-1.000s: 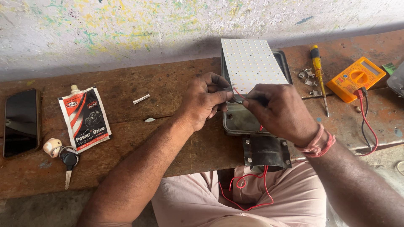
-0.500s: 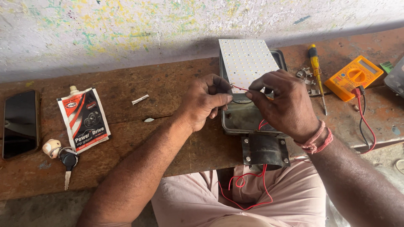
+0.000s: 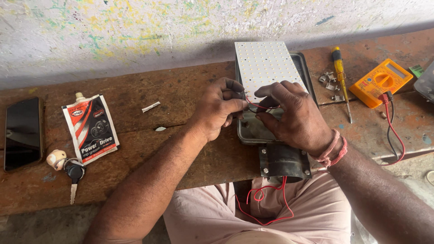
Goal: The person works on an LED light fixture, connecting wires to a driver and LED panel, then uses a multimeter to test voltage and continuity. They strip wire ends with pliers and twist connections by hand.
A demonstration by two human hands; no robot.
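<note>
Left hand [image 3: 220,108] and right hand [image 3: 294,119] both pinch thin red wire [image 3: 258,106] taut between them, over lamp housing [image 3: 253,132]; white LED panel [image 3: 266,65] just beyond fingertips.

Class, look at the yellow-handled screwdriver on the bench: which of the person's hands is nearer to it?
Right. The right hand is at the lamp housing just beside the screwdriver; the left hand is on the housing's far side.
</note>
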